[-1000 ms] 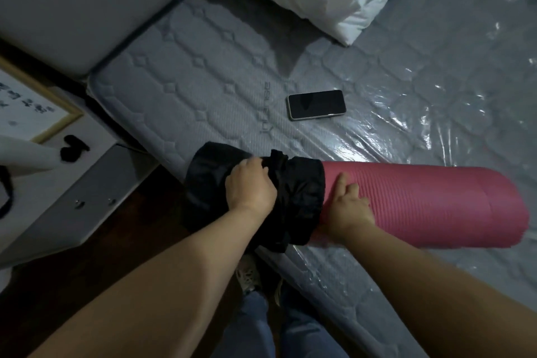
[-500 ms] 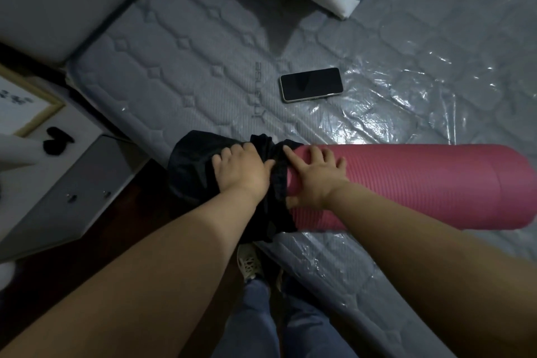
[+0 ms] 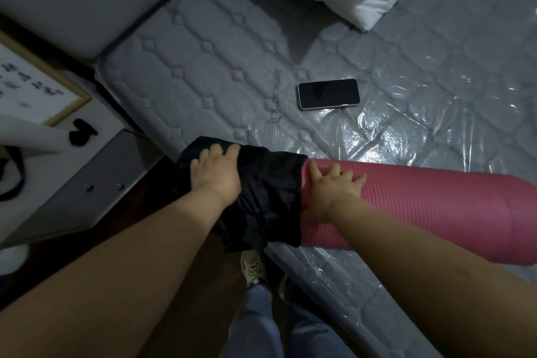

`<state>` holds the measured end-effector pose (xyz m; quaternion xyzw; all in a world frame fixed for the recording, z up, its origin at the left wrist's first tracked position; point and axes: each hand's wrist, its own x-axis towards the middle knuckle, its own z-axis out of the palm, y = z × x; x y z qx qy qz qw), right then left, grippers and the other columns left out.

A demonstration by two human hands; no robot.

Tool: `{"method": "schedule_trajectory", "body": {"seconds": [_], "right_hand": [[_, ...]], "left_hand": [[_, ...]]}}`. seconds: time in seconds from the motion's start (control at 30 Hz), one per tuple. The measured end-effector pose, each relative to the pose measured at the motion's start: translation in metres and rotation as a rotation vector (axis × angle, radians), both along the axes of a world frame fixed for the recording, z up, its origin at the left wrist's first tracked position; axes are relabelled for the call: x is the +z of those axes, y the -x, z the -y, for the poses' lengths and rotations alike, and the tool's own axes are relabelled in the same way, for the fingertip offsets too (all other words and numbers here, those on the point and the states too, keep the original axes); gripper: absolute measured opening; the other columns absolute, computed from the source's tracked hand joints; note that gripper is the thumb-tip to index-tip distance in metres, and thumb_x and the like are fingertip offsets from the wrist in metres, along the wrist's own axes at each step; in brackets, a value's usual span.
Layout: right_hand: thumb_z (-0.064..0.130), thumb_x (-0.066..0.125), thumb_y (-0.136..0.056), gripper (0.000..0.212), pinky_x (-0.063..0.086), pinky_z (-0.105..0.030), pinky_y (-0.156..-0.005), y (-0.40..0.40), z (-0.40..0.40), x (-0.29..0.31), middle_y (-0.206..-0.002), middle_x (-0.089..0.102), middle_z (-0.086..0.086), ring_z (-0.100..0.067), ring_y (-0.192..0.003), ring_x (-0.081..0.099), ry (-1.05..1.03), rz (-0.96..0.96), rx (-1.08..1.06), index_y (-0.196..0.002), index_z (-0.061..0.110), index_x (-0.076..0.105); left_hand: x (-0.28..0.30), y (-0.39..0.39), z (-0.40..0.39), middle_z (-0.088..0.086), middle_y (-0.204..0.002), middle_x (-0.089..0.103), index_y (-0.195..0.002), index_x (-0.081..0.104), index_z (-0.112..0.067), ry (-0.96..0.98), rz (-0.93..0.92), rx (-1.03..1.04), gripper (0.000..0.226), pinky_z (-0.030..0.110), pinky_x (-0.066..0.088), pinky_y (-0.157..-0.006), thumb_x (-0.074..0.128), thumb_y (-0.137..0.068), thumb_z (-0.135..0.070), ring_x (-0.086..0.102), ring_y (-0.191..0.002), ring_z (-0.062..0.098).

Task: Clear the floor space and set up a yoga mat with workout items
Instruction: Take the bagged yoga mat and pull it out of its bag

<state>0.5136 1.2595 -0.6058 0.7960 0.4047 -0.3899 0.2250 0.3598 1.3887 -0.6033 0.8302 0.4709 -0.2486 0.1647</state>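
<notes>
Bag (image 3: 261, 197) sleeves mat (image 3: 421, 212) end; left hand (image 3: 216, 177) grips bag, right hand (image 3: 331, 189) fingers spread on mat. Phone (image 3: 328, 94) beyond on mattress (image 3: 203, 81).

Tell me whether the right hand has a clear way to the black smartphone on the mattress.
Probably yes. The right hand rests on the rolled pink yoga mat, and only bare plastic-wrapped grey mattress lies between the mat and the black smartphone.

Black bag (image 3: 261, 197) hides the pink mat's (image 3: 421, 209) left end
</notes>
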Motion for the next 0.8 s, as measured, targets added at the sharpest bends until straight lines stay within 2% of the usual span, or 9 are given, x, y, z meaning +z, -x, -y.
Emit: {"method": "schedule_trajectory", "body": {"seconds": [0.07,0.2,0.27,0.33,0.43,0.53,0.63,0.73,0.8], "right_hand": [[0.067,0.065,-0.069,0.112,0.008,-0.065,-0.112,0.001,-0.006,0.001,-0.152,0.015,-0.02,-0.041,-0.141,0.014,-0.083,-0.051,0.038,-0.152,0.029,-0.001],[0.051,0.066,-0.076,0.098,0.007,-0.058,-0.116,0.006,-0.009,-0.005,-0.157,0.011,-0.005,-0.034,-0.144,0.008,-0.281,-0.266,0.11,-0.15,0.04,0.004],[0.053,0.067,-0.075,0.099,0.012,-0.056,-0.115,0.006,-0.009,-0.004,-0.155,0.015,-0.003,-0.034,-0.141,0.013,-0.281,-0.267,0.146,-0.149,0.043,0.001],[0.055,0.071,-0.071,0.111,0.019,-0.055,-0.112,0.005,-0.007,-0.005,-0.153,0.021,-0.001,-0.032,-0.138,0.019,-0.285,-0.253,0.109,-0.15,0.038,-0.004],[0.06,0.077,-0.062,0.13,0.024,-0.055,-0.109,0.002,0.002,-0.008,-0.153,0.023,0.0,-0.031,-0.14,0.019,-0.239,-0.22,0.008,-0.151,0.026,-0.012],[0.071,0.072,-0.057,0.131,0.026,-0.053,-0.108,0.007,0.015,-0.013,-0.153,0.023,-0.001,-0.03,-0.139,0.021,-0.139,-0.159,0.055,-0.152,0.02,-0.001],[0.073,0.069,-0.06,0.116,0.034,-0.049,-0.103,0.012,0.028,-0.014,-0.145,0.03,-0.002,-0.029,-0.132,0.031,-0.141,-0.096,0.045,-0.148,0.017,0.018],[0.076,0.065,-0.061,0.11,0.038,-0.048,-0.098,0.008,0.032,-0.009,-0.141,0.033,-0.002,-0.029,-0.126,0.038,-0.166,-0.03,-0.04,-0.144,0.018,0.023],[0.078,0.062,-0.063,0.107,0.04,-0.048,-0.096,0.002,0.031,-0.009,-0.14,0.033,-0.002,-0.029,-0.124,0.039,-0.2,0.016,-0.094,-0.143,0.018,0.024]], "left_hand": [[0.003,-0.005,0.0,0.008,-0.139,0.037,-0.145,0.03,-0.026,0.077,0.001,0.055,0.062,0.039,0.029,-0.106,0.051,-0.086,-0.025,0.034,-0.126,0.028],[-0.005,-0.025,-0.002,0.006,-0.137,0.044,-0.134,0.047,-0.021,0.093,-0.018,0.157,0.058,0.042,0.029,-0.105,0.042,-0.087,-0.054,0.035,-0.126,0.029],[-0.011,-0.035,-0.001,0.006,-0.135,0.048,-0.13,0.051,-0.019,0.059,-0.096,0.111,0.069,0.042,0.028,-0.104,0.036,-0.086,-0.069,0.036,-0.126,0.029],[-0.019,-0.042,0.001,0.005,-0.131,0.051,-0.125,0.055,-0.017,0.035,-0.167,0.053,0.072,0.04,0.029,-0.102,0.037,-0.084,-0.073,0.039,-0.124,0.027],[-0.029,-0.048,0.005,0.002,-0.108,0.059,-0.108,0.063,-0.015,0.07,-0.174,0.009,0.046,0.035,0.03,-0.1,0.046,-0.092,-0.055,0.051,-0.109,0.023],[-0.029,-0.047,0.019,-0.002,-0.094,0.061,-0.084,0.057,-0.015,0.103,-0.156,-0.099,0.012,0.032,0.03,-0.099,0.052,-0.091,-0.023,0.055,-0.088,0.019],[-0.022,-0.028,0.01,0.003,-0.099,0.064,-0.084,0.055,-0.019,-0.002,-0.156,-0.143,0.007,0.032,0.032,-0.096,0.051,-0.088,-0.015,0.056,-0.089,0.021],[-0.015,-0.007,-0.022,0.008,-0.105,0.064,-0.095,0.059,-0.016,-0.15,-0.137,0.014,0.014,0.034,0.034,-0.09,0.048,-0.093,-0.024,0.058,-0.098,0.026],[-0.015,-0.01,-0.033,0.01,-0.104,0.062,-0.095,0.058,-0.014,-0.195,-0.031,0.096,0.015,0.034,0.034,-0.088,0.047,-0.094,-0.025,0.056,-0.097,0.027]]}}
